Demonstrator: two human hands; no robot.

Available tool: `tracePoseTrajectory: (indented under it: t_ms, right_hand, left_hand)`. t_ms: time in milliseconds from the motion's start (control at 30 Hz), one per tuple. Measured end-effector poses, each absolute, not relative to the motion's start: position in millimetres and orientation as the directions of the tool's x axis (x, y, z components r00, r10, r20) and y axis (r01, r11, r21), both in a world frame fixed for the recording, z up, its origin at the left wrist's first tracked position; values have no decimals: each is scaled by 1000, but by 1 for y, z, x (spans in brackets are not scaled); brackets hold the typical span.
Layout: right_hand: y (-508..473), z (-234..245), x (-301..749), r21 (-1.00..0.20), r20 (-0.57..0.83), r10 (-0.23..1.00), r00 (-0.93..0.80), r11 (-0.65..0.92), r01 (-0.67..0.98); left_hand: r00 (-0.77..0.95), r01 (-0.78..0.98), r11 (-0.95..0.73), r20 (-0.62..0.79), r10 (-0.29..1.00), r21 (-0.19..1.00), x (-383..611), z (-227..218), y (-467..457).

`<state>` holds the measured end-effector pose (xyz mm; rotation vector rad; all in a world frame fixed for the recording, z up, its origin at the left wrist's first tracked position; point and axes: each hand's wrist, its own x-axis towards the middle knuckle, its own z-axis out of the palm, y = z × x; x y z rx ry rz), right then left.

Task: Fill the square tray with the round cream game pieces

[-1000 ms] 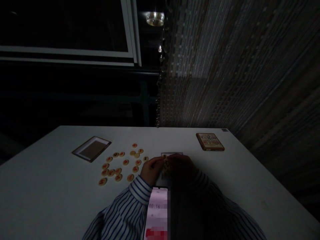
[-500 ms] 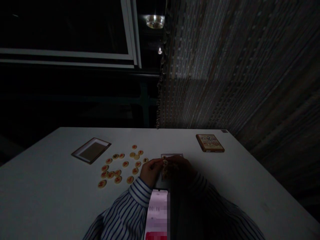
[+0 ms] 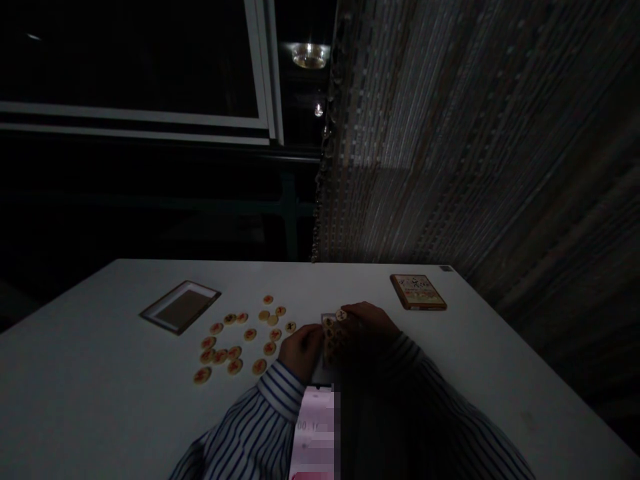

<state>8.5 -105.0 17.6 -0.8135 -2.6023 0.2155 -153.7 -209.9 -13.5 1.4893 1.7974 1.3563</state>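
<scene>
My left hand (image 3: 300,348) rests on the white table (image 3: 100,400), fingers curled beside a small board or tray (image 3: 331,337) that holds round wooden game pieces. My right hand (image 3: 367,320) is just behind it, fingertips pinched on one round piece (image 3: 342,315) held over that board. Both arms wear striped sleeves. Several more round tan pieces with red or black marks (image 3: 240,340) lie scattered on the table to the left of my left hand. The scene is very dark.
An open shallow box half (image 3: 181,307) lies at the far left. A brown printed box lid (image 3: 418,292) lies at the far right. A phone with a pink screen (image 3: 314,433) sits below my hands. A dark window and a woven curtain (image 3: 475,133) stand behind the table.
My right hand has lifted a little and moved back and right with a piece in its fingertips. The view has tilted slightly downward.
</scene>
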Motion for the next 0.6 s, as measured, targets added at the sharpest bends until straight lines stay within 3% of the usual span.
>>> tracePoseTrajectory:
  t_ms: [233, 600]
  right_hand:
    - [-105, 21, 0, -244, 152, 675, -722, 733, 635]
    - [-103, 20, -8, -62, -64, 706, -705, 703, 709]
  left_hand:
    - [-256, 632, -19, 232, 939, 775, -153, -16, -213]
    - [-195, 700, -10, 205, 959, 714, -153, -14, -214]
